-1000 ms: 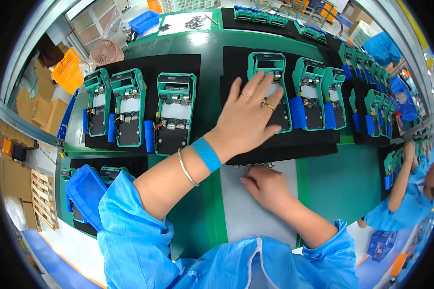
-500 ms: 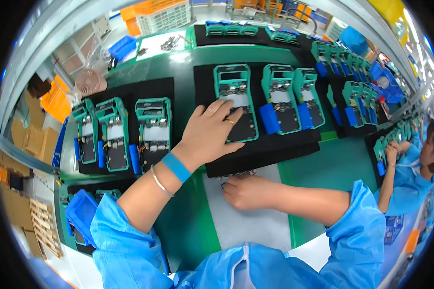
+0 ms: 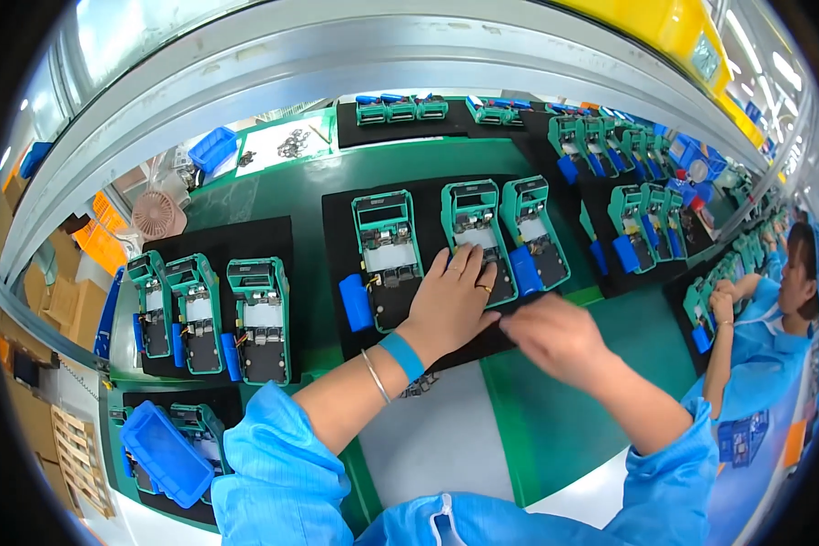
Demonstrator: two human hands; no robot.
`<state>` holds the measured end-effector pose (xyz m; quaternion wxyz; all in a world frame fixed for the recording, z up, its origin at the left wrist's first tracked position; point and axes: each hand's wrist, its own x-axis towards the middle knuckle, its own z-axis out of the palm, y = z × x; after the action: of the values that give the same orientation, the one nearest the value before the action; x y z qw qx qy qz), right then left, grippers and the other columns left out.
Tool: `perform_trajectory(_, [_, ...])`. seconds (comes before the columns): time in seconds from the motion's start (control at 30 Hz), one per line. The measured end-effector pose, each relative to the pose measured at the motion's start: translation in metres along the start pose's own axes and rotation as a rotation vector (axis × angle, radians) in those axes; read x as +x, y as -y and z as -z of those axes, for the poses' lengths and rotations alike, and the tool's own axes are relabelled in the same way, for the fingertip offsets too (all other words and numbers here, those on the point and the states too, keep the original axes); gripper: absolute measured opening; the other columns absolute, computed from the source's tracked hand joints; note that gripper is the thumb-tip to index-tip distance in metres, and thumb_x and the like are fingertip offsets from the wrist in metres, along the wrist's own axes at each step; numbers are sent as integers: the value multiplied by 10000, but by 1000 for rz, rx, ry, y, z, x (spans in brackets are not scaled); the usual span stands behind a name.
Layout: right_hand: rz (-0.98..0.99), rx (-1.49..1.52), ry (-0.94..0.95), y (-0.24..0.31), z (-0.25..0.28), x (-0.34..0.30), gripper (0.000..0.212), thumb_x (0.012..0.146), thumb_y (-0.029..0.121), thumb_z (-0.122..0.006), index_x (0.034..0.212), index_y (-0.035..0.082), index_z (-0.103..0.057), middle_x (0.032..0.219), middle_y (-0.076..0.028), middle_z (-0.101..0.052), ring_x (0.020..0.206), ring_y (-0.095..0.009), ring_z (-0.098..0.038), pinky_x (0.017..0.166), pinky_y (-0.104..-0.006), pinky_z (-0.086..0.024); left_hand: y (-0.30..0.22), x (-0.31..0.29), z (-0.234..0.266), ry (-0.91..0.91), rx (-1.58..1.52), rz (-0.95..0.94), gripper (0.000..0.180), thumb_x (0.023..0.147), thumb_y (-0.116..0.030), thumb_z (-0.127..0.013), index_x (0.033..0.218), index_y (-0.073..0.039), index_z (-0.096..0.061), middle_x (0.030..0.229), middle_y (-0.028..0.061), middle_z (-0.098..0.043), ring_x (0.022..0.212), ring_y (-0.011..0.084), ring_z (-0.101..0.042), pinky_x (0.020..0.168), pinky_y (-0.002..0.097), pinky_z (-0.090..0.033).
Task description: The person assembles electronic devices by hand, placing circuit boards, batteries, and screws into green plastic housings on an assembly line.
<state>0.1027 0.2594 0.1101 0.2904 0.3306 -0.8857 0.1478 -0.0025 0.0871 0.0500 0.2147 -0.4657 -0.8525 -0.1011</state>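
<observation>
My left hand [image 3: 448, 305] lies over the lower part of the middle green device housing [image 3: 471, 205], its fingers stretched out and a little apart. Close by its thumb, my right hand [image 3: 560, 338] hovers over the mat's front edge. Motion smears it somewhat, but its fingers look curled together; whatever they hold is too small to make out. A second housing [image 3: 382, 214] with a blue battery pack [image 3: 356, 303] stands to the left, and a third housing [image 3: 535, 227] to the right. Small dark parts [image 3: 419, 386] lie on the grey sheet [image 3: 437, 446] below my left wrist.
More housings [image 3: 262, 314] rest on a black mat at the left. A blue bin [image 3: 166, 453] sits over others at the near left. Several housings [image 3: 642, 227] stand at the right, near a co-worker in blue [image 3: 769, 337]. A metal frame bar [image 3: 409, 55] crosses above.
My left hand has moved from the left housing to the middle one. My right hand has risen from the small parts on the grey sheet to beside it. The view has shifted.
</observation>
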Motion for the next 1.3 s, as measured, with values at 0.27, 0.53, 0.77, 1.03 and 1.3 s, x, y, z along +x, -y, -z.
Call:
perform_trajectory(0.27, [76, -291, -113, -93, -52, 30, 225, 627, 46, -718, 844, 79, -665, 832, -23, -570, 748, -198, -603, 585, -300, -518, 9, -1, 6, -18, -17, -12, 585, 794, -416, -730, 1263, -82, -629, 1235, 78, -563, 1171, 245, -484, 912, 383, -393])
perform_trajectory(0.53, [157, -442, -57, -103, -75, 51, 187, 587, 86, -675, 758, 81, -601, 765, -24, -475, 729, -175, -559, 491, -283, -467, 11, -6, 3, -61, -38, 2, 573, 798, -416, -731, 1250, -79, -632, 1210, 73, -562, 1164, 233, -482, 913, 380, -394])
perform_trajectory(0.77, [208, -585, 36, -99, -73, 57, 169, 579, 95, -669, 704, 95, -556, 762, -19, -470, 734, -166, -547, 458, -268, -451, 13, -6, 3, -67, -66, 10, 581, 780, -396, -752, 1240, -63, -631, 1203, 74, -557, 1143, 227, -488, 906, 375, -400])
perform_trajectory(1.03, [161, -595, 110, -98, -60, 71, 166, 605, 107, -667, 704, 104, -533, 755, -24, -459, 765, -171, -544, 480, -262, -490, 12, -9, 0, -106, -124, 5, 599, 739, -372, -788, 1223, -52, -642, 1163, 66, -563, 1130, 226, -494, 912, 375, -408])
perform_trajectory(1.3, [-31, -418, -83, -68, -54, 70, 126, 740, 67, -709, 773, 89, -589, 766, -52, -547, 738, -247, -589, 585, -355, -500, 23, -10, 1, -136, -114, -20, 568, 733, -365, -770, 1196, -55, -661, 1109, 63, -576, 1100, 224, -507, 924, 369, -398])
